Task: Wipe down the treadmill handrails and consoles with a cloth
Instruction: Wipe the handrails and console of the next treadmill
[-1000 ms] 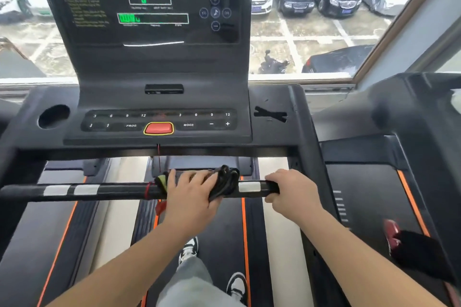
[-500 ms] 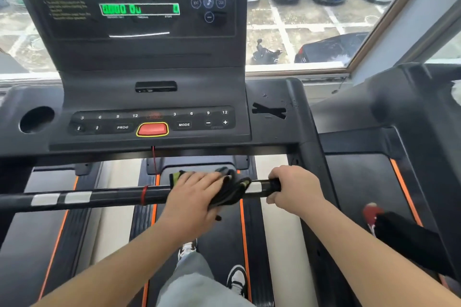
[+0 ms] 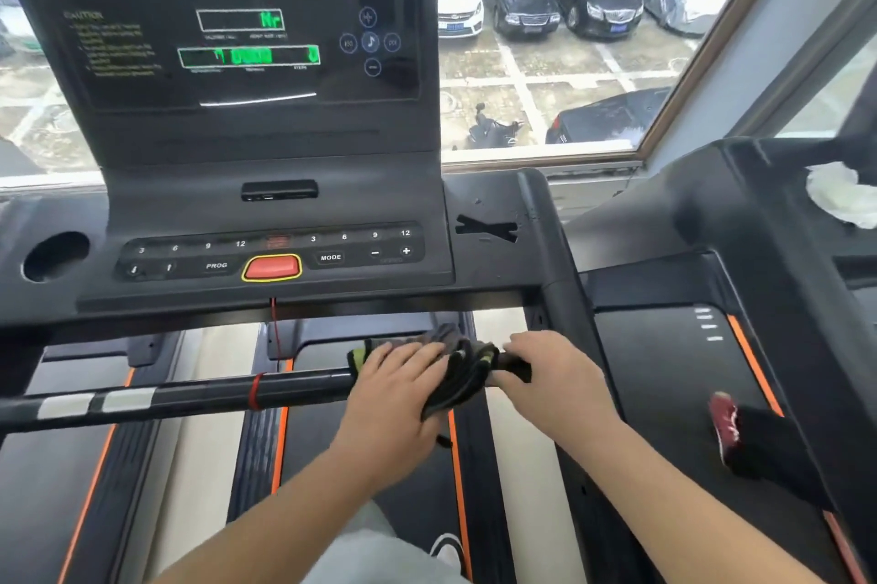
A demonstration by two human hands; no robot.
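Right, this is the handrail step. The black crossbar handrail (image 3: 294, 386) below the console (image 3: 265, 147) is getting the treatment. The dark grey cloth (image 3: 458, 363), with a flash of yellow-green at its edge, is bunched over the bar toward its right end. The left hand (image 3: 398, 393) lies on top, fingers (image 3: 417, 353) draped forward and curving over the bar, pressing the fabric on. The thumb is hidden, so I can't tell how far the grip wraps underneath. The right hand (image 3: 555, 374) sits just beside the bunched end, its fingers (image 3: 517, 346) curled down over the last stretch of rail by the right upright, apparently to steady it.

My read is that the wipe is working the right end, and the long left stretch with its pale bands (image 3: 95, 403) and red ring (image 3: 256, 391) is the obvious ground left. The next move calls for a firm wrap of cloth slid leftward along the bar. It should stay clear of the thin red cord (image 3: 274, 327) hanging under the red stop button (image 3: 271, 268). After that, the console waits above.

On the button panel (image 3: 190, 251), "PROG" and "MODE" flank the stop button. The numbers 3, 6, 9, 12 run twice across the top, and there's a minus and a plus at the right. On the display (image 3: 142, 76) there's a yellow "CAUTION" heading over print too small to read, and a label reading roughly "PROGAMMODE". The green digits are blurred. No brand name shows.
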